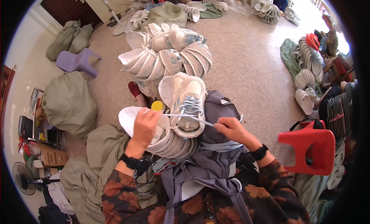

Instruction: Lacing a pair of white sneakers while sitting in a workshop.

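On my lap a pair of cream sneakers (188, 95) sits toes away from me, with blue-grey laces crossed over the tongue. A pale blue shoelace (198, 120) stretches out to both sides of the shoe opening. My left hand (145, 125) pinches its left end beside a stack of shoe uppers (174, 146). My right hand (233, 130) grips the other end over the dark grey apron (216, 116). A bundle of loose laces (221, 146) lies across the apron below my right hand. Beyond the left hand shows a yellow round lid (157, 105).
A large pile of sneakers (165, 62) stands just ahead on the floor. Left are a purple stool (78, 60), stuffed olive sacks (69, 102) and a fan (24, 178). Right are a red stool (308, 147) and a person in striped clothing (339, 112). More shoe stacks (266, 10) lie behind.
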### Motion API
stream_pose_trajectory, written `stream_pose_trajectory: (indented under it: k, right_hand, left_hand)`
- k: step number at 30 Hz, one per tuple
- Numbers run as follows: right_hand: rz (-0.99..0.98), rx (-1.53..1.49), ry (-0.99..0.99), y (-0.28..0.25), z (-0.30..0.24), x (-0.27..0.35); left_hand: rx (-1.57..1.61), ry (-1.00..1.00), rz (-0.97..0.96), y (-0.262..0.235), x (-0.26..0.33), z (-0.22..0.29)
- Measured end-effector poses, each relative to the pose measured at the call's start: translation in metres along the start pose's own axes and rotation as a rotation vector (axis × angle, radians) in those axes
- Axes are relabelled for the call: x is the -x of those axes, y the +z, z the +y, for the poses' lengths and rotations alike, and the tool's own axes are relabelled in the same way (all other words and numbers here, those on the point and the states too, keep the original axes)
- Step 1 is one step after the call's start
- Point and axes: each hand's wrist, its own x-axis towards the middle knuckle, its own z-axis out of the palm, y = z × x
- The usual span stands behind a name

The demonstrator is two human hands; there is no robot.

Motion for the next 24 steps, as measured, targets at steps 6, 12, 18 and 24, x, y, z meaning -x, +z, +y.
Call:
stream_pose_trajectory:
  k: [6, 12, 18, 24]
  right_hand:
    - [0.021, -0.396, 0.225, -0.046, 0.004, 0.037]
    - [0.213, -1.1, -0.082, -0.062, 0.001, 0.043]
    - [0.266, -1.4, -0.182, -0.099, 0.032, 0.044]
    - [0.314, -1.295, -0.067, -0.105, 0.068, 0.049]
  left_hand:
    - [-0.04, -0.281, -0.046, -0.027, 0.042, -0.058]
    - [0.067, -0.567, -0.003, -0.055, 0.063, -0.099]
    - [-0.111, -0.562, 0.177, -0.042, 0.024, -0.074]
    - [1.171, -0.863, -0.074, 0.029, 0.0, 0.019]
